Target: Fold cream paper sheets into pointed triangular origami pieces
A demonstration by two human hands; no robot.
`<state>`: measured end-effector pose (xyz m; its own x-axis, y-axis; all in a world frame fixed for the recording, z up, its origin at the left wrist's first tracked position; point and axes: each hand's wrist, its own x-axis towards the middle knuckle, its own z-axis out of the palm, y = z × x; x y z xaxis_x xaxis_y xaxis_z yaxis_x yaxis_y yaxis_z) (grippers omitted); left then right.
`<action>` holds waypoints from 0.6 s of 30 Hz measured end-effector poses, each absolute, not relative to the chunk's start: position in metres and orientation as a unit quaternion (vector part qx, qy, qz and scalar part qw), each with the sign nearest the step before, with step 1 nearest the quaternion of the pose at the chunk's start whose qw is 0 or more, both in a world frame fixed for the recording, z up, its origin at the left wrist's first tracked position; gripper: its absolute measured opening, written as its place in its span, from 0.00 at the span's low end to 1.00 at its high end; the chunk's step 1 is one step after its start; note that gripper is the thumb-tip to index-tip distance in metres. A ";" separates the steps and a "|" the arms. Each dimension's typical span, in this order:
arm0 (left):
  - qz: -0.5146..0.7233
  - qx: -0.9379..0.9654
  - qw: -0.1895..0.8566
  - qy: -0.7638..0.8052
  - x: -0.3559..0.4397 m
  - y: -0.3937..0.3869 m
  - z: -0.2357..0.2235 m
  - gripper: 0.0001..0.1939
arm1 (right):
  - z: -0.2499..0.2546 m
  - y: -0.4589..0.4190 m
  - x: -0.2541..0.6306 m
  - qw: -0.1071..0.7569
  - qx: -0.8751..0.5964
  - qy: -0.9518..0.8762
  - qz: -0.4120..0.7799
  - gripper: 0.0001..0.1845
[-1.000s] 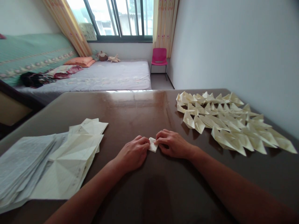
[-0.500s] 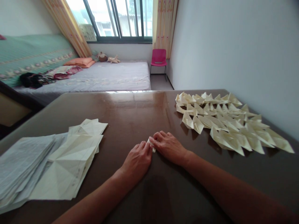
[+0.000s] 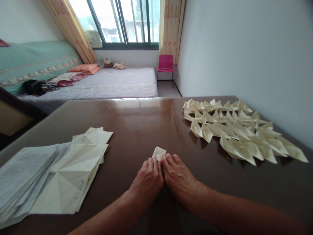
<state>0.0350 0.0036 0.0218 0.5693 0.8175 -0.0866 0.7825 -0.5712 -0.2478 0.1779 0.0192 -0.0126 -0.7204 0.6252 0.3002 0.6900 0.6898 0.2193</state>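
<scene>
A small piece of folded cream paper (image 3: 158,152) lies on the brown tabletop, its pointed far end showing beyond my fingertips. My left hand (image 3: 149,174) presses on its near left side, fingers held together. Against it from the right rests my right hand (image 3: 178,178), its bent fingers also on the paper. The two hands touch along their thumb sides, and the near part of the paper is hidden beneath them.
Creased cream sheets (image 3: 70,182) lie at the left, overlapping a stack of printed grey paper (image 3: 24,173). Several rows of folded paper boats (image 3: 234,127) stand at the right near the wall. A bed (image 3: 127,81) and a pink chair (image 3: 166,63) are beyond the table (image 3: 137,127).
Both hands have drawn a little nearer to me and closer together. More of the folded paper's far end now shows past the fingers. The view has tilted slightly upward.
</scene>
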 end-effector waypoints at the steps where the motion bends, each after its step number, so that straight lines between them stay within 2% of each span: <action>1: 0.090 -0.883 0.083 -0.454 0.034 0.005 0.023 0.21 | -0.010 0.019 0.177 0.096 -0.367 -0.912 -0.155 0.17; 6: 0.042 -0.884 0.071 -0.461 0.025 0.015 0.024 0.19 | 0.010 0.034 0.175 0.067 -0.367 -0.923 -0.093 0.15; 15: 0.035 -0.871 0.103 -0.480 0.022 0.028 0.013 0.22 | 0.006 0.051 0.175 0.076 -0.392 -0.912 -0.094 0.18; 18: 0.047 -0.874 0.101 -0.473 0.022 0.026 0.019 0.19 | 0.012 0.043 0.175 0.063 -0.390 -0.914 -0.092 0.14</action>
